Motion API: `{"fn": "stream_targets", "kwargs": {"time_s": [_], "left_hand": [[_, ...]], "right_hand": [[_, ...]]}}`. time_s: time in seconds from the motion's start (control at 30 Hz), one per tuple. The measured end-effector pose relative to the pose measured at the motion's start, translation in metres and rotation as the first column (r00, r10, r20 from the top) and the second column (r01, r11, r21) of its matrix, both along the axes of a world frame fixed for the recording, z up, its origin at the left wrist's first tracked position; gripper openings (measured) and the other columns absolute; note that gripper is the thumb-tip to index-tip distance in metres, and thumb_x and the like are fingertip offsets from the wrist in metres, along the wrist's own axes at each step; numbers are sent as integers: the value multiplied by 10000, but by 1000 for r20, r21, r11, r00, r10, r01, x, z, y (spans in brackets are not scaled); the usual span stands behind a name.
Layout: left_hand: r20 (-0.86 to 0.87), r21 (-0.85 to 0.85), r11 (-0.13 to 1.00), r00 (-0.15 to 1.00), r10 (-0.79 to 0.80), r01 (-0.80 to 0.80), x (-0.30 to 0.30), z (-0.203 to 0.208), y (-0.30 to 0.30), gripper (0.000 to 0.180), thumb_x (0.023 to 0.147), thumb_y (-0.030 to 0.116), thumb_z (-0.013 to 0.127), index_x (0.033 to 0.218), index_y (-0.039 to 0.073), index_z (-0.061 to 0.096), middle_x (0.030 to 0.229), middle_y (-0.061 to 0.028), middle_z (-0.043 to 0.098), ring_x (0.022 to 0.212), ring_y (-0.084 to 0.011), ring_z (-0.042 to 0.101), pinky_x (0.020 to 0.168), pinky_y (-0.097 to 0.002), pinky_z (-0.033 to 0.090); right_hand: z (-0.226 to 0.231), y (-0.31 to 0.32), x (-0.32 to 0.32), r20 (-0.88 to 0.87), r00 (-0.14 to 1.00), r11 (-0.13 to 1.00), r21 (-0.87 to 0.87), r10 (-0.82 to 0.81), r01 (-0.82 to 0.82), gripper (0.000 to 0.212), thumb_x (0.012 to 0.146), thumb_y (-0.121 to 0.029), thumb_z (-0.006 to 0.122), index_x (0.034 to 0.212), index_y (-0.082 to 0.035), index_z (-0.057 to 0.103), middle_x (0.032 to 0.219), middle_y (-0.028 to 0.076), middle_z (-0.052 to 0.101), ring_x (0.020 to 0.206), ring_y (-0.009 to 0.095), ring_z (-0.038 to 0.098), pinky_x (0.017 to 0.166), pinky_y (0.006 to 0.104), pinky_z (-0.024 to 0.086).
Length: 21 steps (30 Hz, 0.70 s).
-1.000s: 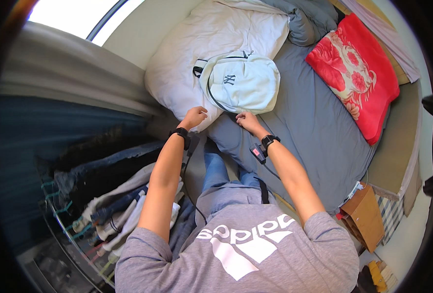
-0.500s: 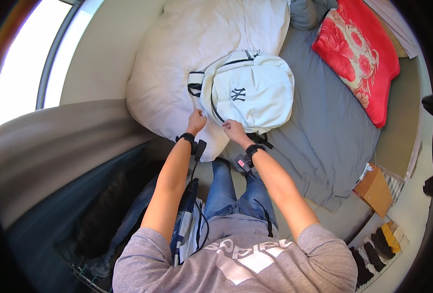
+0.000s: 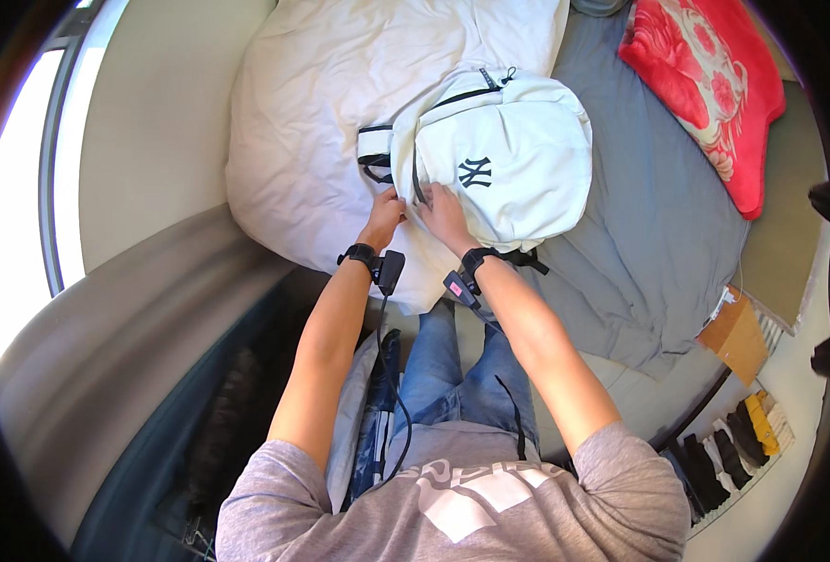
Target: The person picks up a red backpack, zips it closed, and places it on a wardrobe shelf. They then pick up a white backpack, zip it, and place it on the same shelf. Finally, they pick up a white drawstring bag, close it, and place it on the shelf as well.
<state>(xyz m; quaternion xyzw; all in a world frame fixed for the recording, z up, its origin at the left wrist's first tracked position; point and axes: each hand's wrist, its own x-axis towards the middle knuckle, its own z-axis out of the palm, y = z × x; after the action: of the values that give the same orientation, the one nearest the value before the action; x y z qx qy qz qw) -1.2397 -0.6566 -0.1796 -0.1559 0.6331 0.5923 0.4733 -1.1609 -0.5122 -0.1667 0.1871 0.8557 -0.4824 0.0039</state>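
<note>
A pale mint-white backpack (image 3: 513,155) with black zips and a small dark emblem lies on the bed, partly over a white duvet (image 3: 340,112). My left hand (image 3: 384,208) pinches the bag's near left edge by the dark zip line. My right hand (image 3: 445,211) rests flat on the bag's lower front, right beside the left. Both wrists wear black bands with small devices and cables.
A grey sheet (image 3: 659,234) covers the bed to the right, with a red floral pillow (image 3: 705,89) at the top right. A cardboard box (image 3: 738,332) and a row of shoes (image 3: 729,450) sit on the floor at right. A window (image 3: 22,206) and a pale wall are at left.
The view has swung so the backpack sits more centrally and closer. Both hands have stayed at the bag's near edge, drawing together by the zip.
</note>
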Motion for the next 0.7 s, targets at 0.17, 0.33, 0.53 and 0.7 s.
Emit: {"fn": "stream_targets", "kwargs": {"time_s": [0.17, 0.33, 0.53, 0.7], "left_hand": [[233, 340, 940, 971, -60, -24, -2, 35, -10, 346, 941, 13, 456, 1260, 29, 591, 1195, -65, 668, 1081, -207, 633, 1001, -402, 473], [327, 472, 880, 936, -133, -40, 8, 77, 7, 327, 949, 67, 501, 1257, 39, 605, 1226, -77, 673, 1141, -222, 627, 1065, -426, 431], [237, 451, 874, 920, -311, 179, 46, 127, 48, 234, 964, 155, 553, 1168, 54, 611, 1173, -83, 675, 1115, -218, 631, 988, -405, 492], [-462, -67, 955, 840, -285, 287, 66, 158, 81, 153, 887, 131, 664, 974, 57, 562, 970, -69, 633, 868, -196, 605, 831, -359, 496]], "right_hand": [[24, 3, -6, 23, 999, 998, -42, -36, 37, 203, 881, -162, 659, 986, 2, 599, 870, 247, 661, 831, 414, 655, 703, 480, 497], [83, 27, 15, -6, 986, 969, -187, -164, 160, 168, 929, -152, 615, 999, -2, 587, 845, 265, 628, 777, 413, 637, 686, 445, 488], [160, 101, 84, -63, 981, 924, -353, -181, 148, 143, 984, -102, 541, 1047, 24, 518, 853, 147, 537, 798, 178, 486, 750, 327, 451], [231, 142, 136, -145, 969, 967, -193, -199, 169, 181, 973, -137, 553, 1058, 22, 554, 794, 173, 555, 705, 248, 518, 680, 350, 441]]}}
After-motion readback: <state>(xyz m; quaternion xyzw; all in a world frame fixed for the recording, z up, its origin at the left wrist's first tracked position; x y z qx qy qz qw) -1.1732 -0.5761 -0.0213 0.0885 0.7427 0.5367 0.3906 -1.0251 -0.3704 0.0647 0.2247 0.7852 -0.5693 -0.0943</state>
